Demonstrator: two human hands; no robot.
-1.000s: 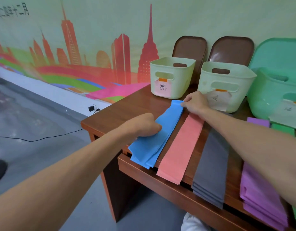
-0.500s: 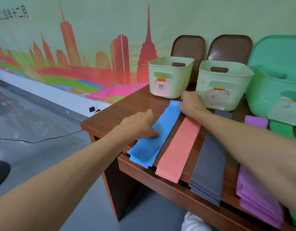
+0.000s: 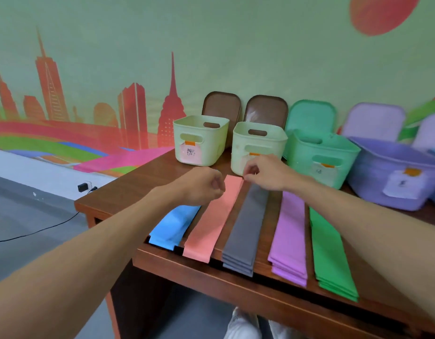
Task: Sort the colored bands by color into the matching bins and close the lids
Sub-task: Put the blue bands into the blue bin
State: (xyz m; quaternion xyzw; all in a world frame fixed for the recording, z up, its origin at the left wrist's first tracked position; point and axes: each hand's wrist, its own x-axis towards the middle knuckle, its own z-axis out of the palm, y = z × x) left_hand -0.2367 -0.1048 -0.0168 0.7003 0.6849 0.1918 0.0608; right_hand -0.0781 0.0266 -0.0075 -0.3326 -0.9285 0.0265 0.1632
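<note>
Five stacks of bands lie side by side on the brown table (image 3: pixel 128 189): blue (image 3: pixel 174 226), pink (image 3: pixel 211 221), grey (image 3: pixel 245 228), purple (image 3: pixel 289 231) and green (image 3: pixel 331 245). My left hand (image 3: pixel 201 184) is a closed fist over the far end of the blue band and seems to grip it. My right hand (image 3: pixel 263 172) pinches at the far corner of the pink band. Behind stand open bins: two pale green ones (image 3: pixel 200 140) (image 3: pixel 258 145), a green one (image 3: pixel 319 157) and a purple one (image 3: pixel 392 172).
Lids lean on the wall behind the bins: two brown (image 3: pixel 221 104) (image 3: pixel 265 108), one green (image 3: pixel 310 116), one purple (image 3: pixel 373 121). The bands overhang the table's near edge. A black plug (image 3: pixel 83 187) and its cable lie on the floor at left. White shoes (image 3: pixel 243 324) show below.
My left hand slid from the middle of the blue band to its far end and closed. My right hand left the blue band for the pink band's far corner. The view swung right.
</note>
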